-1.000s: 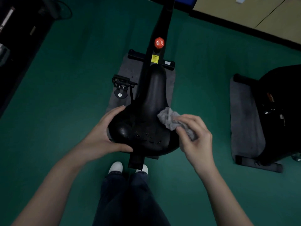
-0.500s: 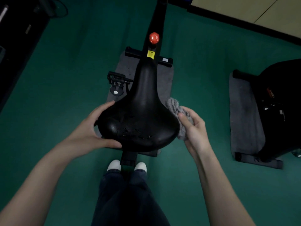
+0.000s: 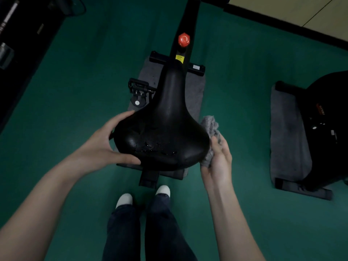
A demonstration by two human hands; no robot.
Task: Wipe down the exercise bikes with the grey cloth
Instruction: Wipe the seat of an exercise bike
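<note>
**Item: saddle wipe, first bike, head view**

- Saddle (image 3: 162, 132): black, wide end toward the person, nose toward 12 o'clock. Broken glossy patches near the rear; whether wet or worn cannot be told.
- Grey cloth (image 3: 211, 129): bunched at the saddle's 3 o'clock flank, sandwiched between it and the right hand.
- Right hand (image 3: 219, 162): fingers together and nearly straight, pressing the cloth sideways against the saddle edge; thumb hidden.
- Left hand (image 3: 101, 147): at 9 o'clock, fingers curled over the saddle's left rim, thumb laid along the rear edge, steadying it.
- Red knob (image 3: 184, 40), pedal (image 3: 140, 87), floor mat (image 3: 194, 95): at 12 to 11 o'clock, none touched.
- Second bike (image 3: 327, 129): well apart at 3 o'clock, on its own mat (image 3: 286, 132).

Progress, as judged: early. Only the saddle's side is being worked on. The frame, knob, pedal and the whole second bike appear still to be done.
</note>
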